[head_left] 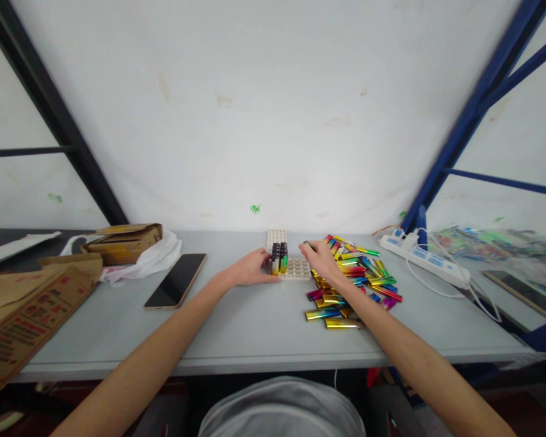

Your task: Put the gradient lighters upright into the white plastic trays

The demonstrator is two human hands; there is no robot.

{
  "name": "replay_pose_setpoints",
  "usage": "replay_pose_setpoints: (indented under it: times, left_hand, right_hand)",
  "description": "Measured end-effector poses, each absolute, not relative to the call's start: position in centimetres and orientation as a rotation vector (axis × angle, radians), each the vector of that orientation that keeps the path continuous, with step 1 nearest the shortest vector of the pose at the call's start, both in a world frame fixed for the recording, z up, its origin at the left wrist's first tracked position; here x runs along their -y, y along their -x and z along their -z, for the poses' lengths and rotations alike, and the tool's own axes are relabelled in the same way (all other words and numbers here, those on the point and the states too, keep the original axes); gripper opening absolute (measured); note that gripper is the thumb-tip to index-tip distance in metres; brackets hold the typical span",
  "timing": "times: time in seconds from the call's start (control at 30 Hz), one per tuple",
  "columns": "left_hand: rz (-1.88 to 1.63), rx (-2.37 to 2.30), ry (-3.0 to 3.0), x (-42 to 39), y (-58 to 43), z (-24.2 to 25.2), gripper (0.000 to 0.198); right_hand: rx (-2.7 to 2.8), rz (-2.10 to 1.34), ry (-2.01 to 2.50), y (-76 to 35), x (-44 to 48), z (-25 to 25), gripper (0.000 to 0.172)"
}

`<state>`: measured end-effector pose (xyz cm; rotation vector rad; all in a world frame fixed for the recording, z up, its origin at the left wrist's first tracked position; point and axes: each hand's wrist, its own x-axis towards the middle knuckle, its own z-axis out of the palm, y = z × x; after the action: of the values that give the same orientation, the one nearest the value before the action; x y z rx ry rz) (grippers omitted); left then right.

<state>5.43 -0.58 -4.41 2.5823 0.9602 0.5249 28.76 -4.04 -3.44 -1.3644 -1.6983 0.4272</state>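
Several lighters (279, 258) with dark tops and shiny yellow-green bodies stand upright in rows at the left end of a white tray with round pockets (299, 269). My left hand (253, 268) grips that tray's left end, thumb along the front and fingers beside the standing lighters. Above the tray's right end, my right hand (321, 258) is closed in a pinch; a small dark lighter end (307, 243) shows at its fingertips, the rest being hidden. Beneath and beside my right forearm lies a loose heap of metallic coloured lighters (355, 273).
A second white pocketed tray (276, 235) lies behind. On the left are a phone (176, 280), a cardboard box (125, 243), a white plastic bag (157, 258) and a cardboard carton (40, 297). A power strip (425, 261) with white cables lies at right, near a blue frame (468, 115).
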Motion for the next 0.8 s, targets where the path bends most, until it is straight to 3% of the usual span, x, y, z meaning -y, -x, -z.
replay_pose_setpoints:
  times: [0.23, 0.5, 0.8]
  left_hand:
    - [-0.572, -0.935, -2.589, 0.56, -5.7, 4.66, 0.057]
    - [-0.547, -0.954, -2.584, 0.58, -5.72, 4.57, 0.056]
    - [-0.598, -0.924, -2.543, 0.61, -5.72, 4.62, 0.055]
  right_hand:
    - [1.735, -0.355, 1.364, -28.52, 4.13, 3.59, 0.034]
    - [1.785, -0.328, 1.322, -28.39, 4.29, 3.79, 0.048]
    - [1.747, -0.276, 1.39, -28.42, 4.21, 3.54, 0.037]
